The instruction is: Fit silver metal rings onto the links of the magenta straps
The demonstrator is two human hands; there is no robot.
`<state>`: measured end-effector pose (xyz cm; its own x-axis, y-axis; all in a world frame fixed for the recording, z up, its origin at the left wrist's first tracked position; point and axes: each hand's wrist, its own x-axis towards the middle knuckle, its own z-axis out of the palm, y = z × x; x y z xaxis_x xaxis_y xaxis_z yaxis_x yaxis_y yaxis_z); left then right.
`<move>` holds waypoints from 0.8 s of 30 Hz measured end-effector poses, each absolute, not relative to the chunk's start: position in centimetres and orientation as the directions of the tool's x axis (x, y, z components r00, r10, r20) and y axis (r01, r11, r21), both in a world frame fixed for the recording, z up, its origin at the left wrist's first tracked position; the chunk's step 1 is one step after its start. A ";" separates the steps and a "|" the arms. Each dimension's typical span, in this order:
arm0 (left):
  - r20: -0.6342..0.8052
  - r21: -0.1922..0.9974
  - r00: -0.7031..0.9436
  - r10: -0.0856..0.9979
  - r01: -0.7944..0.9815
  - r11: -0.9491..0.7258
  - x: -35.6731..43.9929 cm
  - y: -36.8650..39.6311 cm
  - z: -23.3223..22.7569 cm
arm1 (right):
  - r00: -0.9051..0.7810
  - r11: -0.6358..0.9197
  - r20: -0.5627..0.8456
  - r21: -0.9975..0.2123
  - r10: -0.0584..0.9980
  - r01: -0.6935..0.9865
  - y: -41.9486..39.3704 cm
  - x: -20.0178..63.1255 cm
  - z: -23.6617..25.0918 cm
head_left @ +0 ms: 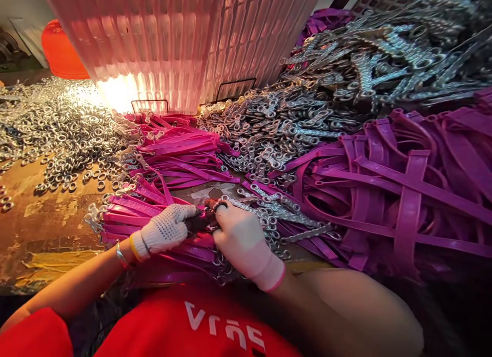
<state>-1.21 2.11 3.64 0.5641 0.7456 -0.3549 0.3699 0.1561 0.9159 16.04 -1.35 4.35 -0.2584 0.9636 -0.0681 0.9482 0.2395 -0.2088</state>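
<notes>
— So, how far along were you at that point?

— Partway, as best I could judge. Far left, the loose rings (57, 131) lay spread over the table (42, 229), a big heap not yet used. Next to them sat the pink straps (180, 146), and the nearer ones by my wrist already had chain ends hanging off their tips, so I took those as done.

— And your hands?

— My left hand (165, 229), in a dotted glove, was clenched round a dark tool (198, 221); I couldn't tell what kind. My right hand (240, 239), in a plain white glove, was pinching a ring at the tool's tip, with a short chain (269, 213) trailing off to the right. Both rested on top of the pink straps right in front of me.

— What was left?

— Plenty, I'd say. Behind my right hand the grey chains (277, 126) were piled thick, running up to a bigger heap at the back. Far right, the purple straps (403, 193) lay in a tangle with no metal on them that I could see. A pink crate (184, 39) stood behind it all.
</notes>
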 end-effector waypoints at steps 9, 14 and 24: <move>-0.334 0.888 0.492 0.804 0.450 0.093 -0.8 0.8 2.6 | -0.277 0.214 -0.350 -0.209 0.895 0.954 -1.1 17.0 5.7; -0.325 0.897 0.539 0.777 0.437 0.072 -0.7 0.7 1.5 | -0.459 0.420 -0.272 -0.190 0.846 0.887 -2.0 17.0 4.3; -0.350 0.908 0.441 0.826 0.378 0.182 -1.5 1.0 3.2 | -0.387 0.363 -0.134 -0.169 0.912 0.916 -2.2 19.8 5.9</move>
<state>-1.48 1.03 3.19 0.4414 0.8264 -0.3495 0.3784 0.1818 0.9076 19.84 -2.22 5.88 -0.3867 0.9125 -0.1337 0.9161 0.3634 -0.1695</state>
